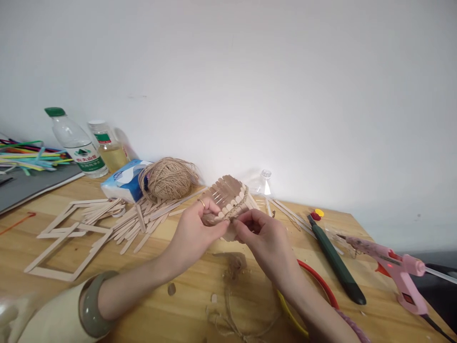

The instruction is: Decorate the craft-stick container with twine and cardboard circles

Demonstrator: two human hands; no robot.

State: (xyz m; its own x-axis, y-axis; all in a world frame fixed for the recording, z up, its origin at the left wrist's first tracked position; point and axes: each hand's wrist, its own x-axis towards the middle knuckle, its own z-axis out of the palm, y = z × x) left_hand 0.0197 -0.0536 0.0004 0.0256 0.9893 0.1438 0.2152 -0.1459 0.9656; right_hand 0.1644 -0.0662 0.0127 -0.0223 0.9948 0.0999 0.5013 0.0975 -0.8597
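Soft light greys the wall (250,95) — brightest above the desk's (143,305) back edge — glare spots the bangle (92,307), and the bottle (80,145) leans with wide-angle stretch.

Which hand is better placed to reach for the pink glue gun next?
Probably the right hand: the pink glue gun lies off to the right, nearer it than the left hand. Both are occupied at the stick piece.
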